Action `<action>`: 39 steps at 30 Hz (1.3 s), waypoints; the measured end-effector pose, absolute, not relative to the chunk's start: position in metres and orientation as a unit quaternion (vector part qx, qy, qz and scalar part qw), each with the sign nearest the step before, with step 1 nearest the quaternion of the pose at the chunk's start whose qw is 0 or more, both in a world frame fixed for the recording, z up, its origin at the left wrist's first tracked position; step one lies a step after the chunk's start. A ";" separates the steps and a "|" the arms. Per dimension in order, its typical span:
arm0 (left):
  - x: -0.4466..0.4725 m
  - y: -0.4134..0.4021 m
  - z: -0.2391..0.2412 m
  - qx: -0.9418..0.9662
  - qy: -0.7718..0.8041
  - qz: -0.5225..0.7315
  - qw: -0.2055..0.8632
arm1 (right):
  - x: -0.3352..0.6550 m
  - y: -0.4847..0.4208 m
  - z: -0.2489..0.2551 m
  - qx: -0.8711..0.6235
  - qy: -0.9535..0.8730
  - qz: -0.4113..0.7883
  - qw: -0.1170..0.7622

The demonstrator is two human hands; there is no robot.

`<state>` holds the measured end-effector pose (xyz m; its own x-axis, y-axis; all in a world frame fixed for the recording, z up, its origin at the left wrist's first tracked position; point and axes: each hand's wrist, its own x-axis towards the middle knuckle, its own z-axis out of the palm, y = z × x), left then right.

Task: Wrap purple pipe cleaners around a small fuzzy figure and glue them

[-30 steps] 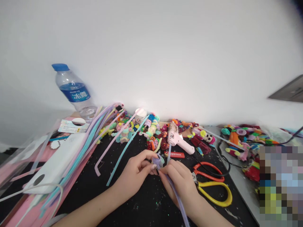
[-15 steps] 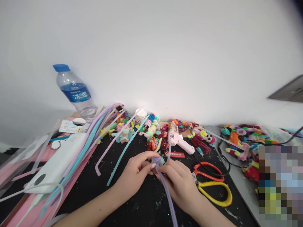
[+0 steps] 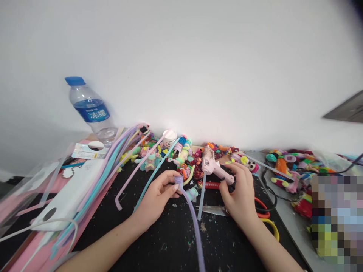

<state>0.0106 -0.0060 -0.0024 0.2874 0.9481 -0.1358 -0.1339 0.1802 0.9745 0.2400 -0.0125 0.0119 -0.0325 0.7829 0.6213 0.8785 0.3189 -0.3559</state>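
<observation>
Coil [image 3: 179, 181] (lilac pipe cleaner) — pinched in L. hand [image 3: 166, 189]. R. hand [image 3: 238, 185] — fingers abt. pink glue gun [image 3: 213, 167] handle; grip closed or not, can't tell.

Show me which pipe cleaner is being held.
The purple pipe cleaner, its wound end pinched in the left hand; the loose pink one and the bundled ones lie unheld.

The head camera looks down, close over the mat [image 3: 159, 241]. It faces the wall [image 3: 198, 75] past the far edge.
</observation>
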 end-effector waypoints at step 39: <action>0.007 -0.004 0.016 0.247 0.343 0.437 0.794 | 0.231 -0.027 0.027 -0.470 -0.795 0.168 0.343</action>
<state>0.0073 -0.0039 0.0164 0.3826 0.8630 -0.3301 -0.5242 0.4969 0.6916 0.2311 -0.0268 0.0267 -0.3223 0.8638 0.3872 0.6328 0.5008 -0.5905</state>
